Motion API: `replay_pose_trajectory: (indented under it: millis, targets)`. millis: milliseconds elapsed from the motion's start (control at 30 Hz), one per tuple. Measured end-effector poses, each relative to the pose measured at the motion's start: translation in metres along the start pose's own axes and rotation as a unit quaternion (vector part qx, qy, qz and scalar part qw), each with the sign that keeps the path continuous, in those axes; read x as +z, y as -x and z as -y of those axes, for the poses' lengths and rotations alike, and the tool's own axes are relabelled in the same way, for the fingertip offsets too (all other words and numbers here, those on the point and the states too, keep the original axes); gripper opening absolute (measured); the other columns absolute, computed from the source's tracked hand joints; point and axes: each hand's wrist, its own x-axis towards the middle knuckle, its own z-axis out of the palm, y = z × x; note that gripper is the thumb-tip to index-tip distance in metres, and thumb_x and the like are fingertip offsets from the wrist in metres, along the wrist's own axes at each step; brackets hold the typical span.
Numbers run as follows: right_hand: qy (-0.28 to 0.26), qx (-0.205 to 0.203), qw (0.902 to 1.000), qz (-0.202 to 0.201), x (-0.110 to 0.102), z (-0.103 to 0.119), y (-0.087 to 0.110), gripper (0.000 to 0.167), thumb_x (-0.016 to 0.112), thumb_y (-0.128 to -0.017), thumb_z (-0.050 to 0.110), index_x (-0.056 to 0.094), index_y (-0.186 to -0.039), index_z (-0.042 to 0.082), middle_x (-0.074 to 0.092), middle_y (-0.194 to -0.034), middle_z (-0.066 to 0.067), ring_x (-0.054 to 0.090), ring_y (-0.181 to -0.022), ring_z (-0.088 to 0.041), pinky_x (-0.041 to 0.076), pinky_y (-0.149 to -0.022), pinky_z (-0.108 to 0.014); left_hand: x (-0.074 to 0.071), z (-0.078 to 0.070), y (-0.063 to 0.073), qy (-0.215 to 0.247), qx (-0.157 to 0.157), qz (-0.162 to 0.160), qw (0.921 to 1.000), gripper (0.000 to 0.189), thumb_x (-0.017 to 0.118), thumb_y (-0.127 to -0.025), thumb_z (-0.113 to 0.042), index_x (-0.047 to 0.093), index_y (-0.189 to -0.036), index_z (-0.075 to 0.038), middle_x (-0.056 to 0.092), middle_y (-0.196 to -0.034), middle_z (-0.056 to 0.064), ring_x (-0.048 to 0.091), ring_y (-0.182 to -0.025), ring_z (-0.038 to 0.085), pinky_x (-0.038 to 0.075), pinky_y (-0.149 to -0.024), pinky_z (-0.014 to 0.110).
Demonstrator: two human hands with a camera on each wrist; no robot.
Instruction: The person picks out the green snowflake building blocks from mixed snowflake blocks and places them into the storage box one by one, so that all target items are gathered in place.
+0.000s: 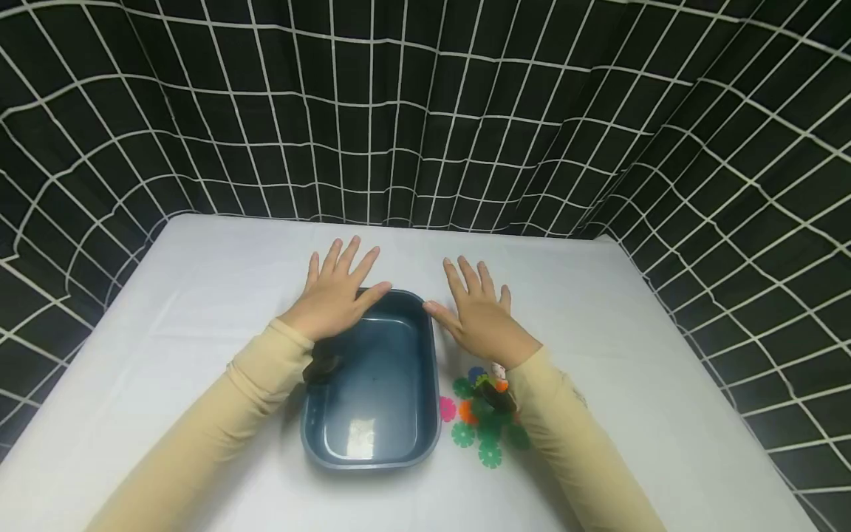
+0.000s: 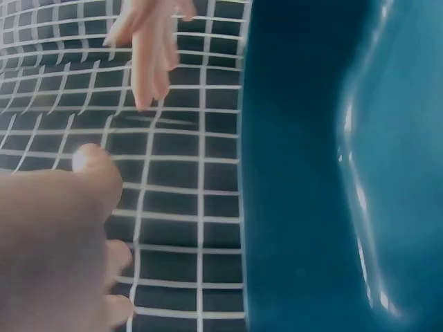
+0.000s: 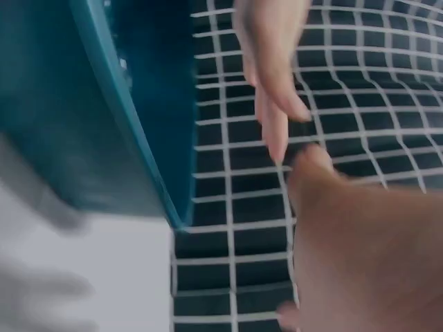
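A blue-grey plastic basin stands on the white table. My left hand hovers over its far left corner with fingers spread and nothing held. Just beyond the basin's right side, my right hand is held out with straight, spread fingers, also without anything in it. Under the right wrist lies a loose cluster of small notched plastic discs, among them a pink disc and a green disc. The right sleeve and wrist hide part of this cluster. In the left wrist view the basin wall fills the right side.
A white cloth covers the table. Black curtains with a white grid rise behind it and along both sides. Near the right wrist sits a small white and orange item, partly hidden and too small to identify.
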Motion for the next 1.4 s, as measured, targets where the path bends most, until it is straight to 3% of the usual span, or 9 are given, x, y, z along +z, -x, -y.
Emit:
replay_pose_trajectory:
  millis: [167, 300, 367, 467, 667, 833, 1133, 1267, 1400]
  targets:
    - [-0.037, -0.053, 0.9973, 0.034, -0.008, -0.022, 0.029, 0.081, 0.050, -0.092, 0.058, 0.012, -0.155, 0.024, 0.026, -0.155, -0.012, 0.024, -0.142, -0.035, 0.030, -0.109, -0.061, -0.010, 0.025, 0.022, 0.060, 0.000, -0.045, 0.9972, 0.065, 0.041, -0.099, -0.051, 0.024, -0.153, -0.018, 0.007, -0.160, 0.016, -0.003, -0.147, 0.037, 0.004, -0.115, 0.063]
    - [-0.028, -0.062, 0.9942, 0.083, -0.010, -0.041, 0.053, 0.057, 0.062, -0.094, 0.033, 0.042, -0.143, 0.010, 0.056, -0.128, -0.014, 0.055, -0.118, -0.029, 0.048, -0.098, -0.048, -0.006, 0.043, 0.040, 0.140, -0.029, -0.045, 0.9887, 0.060, 0.043, -0.099, -0.048, 0.036, -0.147, -0.012, 0.029, -0.151, 0.020, 0.022, -0.141, 0.040, 0.025, -0.110, 0.063]
    - [-0.027, -0.057, 0.9920, 0.110, -0.009, -0.049, 0.061, 0.042, 0.065, -0.092, 0.022, 0.054, -0.130, 0.005, 0.063, -0.112, -0.010, 0.061, -0.102, -0.025, 0.053, -0.090, -0.045, -0.001, 0.050, 0.045, 0.172, -0.042, -0.045, 0.9832, 0.056, 0.044, -0.100, -0.045, 0.042, -0.142, -0.008, 0.043, -0.141, 0.020, 0.040, -0.131, 0.039, 0.035, -0.105, 0.058]
    - [-0.046, -0.030, 0.9888, 0.139, -0.004, -0.060, 0.068, 0.027, 0.068, -0.088, 0.013, 0.061, -0.113, 0.006, 0.062, -0.098, -0.002, 0.058, -0.090, -0.018, 0.053, -0.083, -0.039, 0.007, 0.061, 0.048, 0.201, -0.055, -0.043, 0.9771, 0.052, 0.044, -0.101, -0.042, 0.045, -0.137, -0.006, 0.056, -0.127, 0.019, 0.056, -0.116, 0.037, 0.045, -0.097, 0.053]
    - [-0.080, -0.026, 0.9880, 0.130, 0.011, -0.073, 0.068, 0.023, 0.072, -0.083, 0.011, 0.061, -0.103, 0.009, 0.055, -0.089, 0.002, 0.049, -0.083, -0.015, 0.049, -0.078, -0.034, 0.018, 0.077, 0.047, 0.240, -0.094, -0.015, 0.9661, 0.055, 0.034, -0.102, -0.049, 0.043, -0.139, -0.009, 0.053, -0.134, 0.019, 0.050, -0.124, 0.040, 0.040, -0.102, 0.058]
    - [-0.078, -0.026, 0.9907, 0.109, 0.020, -0.082, 0.069, 0.022, 0.073, -0.082, 0.008, 0.059, -0.098, 0.010, 0.054, -0.088, 0.002, 0.049, -0.083, -0.015, 0.049, -0.080, -0.036, 0.031, 0.083, 0.042, 0.281, -0.102, -0.008, 0.9542, 0.058, 0.031, -0.101, -0.053, 0.044, -0.140, -0.011, 0.050, -0.139, 0.016, 0.042, -0.132, 0.038, 0.033, -0.109, 0.058]
    - [-0.090, 0.005, 0.9896, 0.112, 0.026, -0.093, 0.073, 0.024, 0.074, -0.080, 0.006, 0.059, -0.098, 0.012, 0.056, -0.091, 0.002, 0.051, -0.086, -0.017, 0.051, -0.083, -0.038, 0.058, 0.088, 0.037, 0.336, -0.112, -0.039, 0.9343, 0.061, 0.032, -0.100, -0.056, 0.048, -0.139, -0.013, 0.049, -0.142, 0.012, 0.040, -0.136, 0.034, 0.030, -0.113, 0.053]
    - [-0.101, -0.024, 0.9901, 0.095, 0.020, -0.098, 0.074, 0.022, 0.068, -0.082, -0.001, 0.063, -0.097, 0.014, 0.062, -0.094, 0.004, 0.055, -0.090, -0.016, 0.052, -0.086, -0.040, 0.061, 0.087, 0.034, 0.341, -0.105, -0.046, 0.9331, 0.058, 0.033, -0.100, -0.055, 0.050, -0.137, -0.014, 0.052, -0.140, 0.011, 0.042, -0.134, 0.032, 0.031, -0.112, 0.051]
    - [-0.090, -0.097, 0.9893, 0.061, 0.011, -0.095, 0.073, 0.025, 0.068, -0.083, -0.004, 0.064, -0.096, 0.017, 0.062, -0.091, 0.008, 0.056, -0.087, -0.010, 0.054, -0.082, -0.034, 0.064, 0.087, 0.031, 0.339, -0.097, -0.047, 0.9346, 0.057, 0.035, -0.100, -0.055, 0.052, -0.136, -0.015, 0.054, -0.138, 0.011, 0.044, -0.133, 0.032, 0.033, -0.112, 0.051]
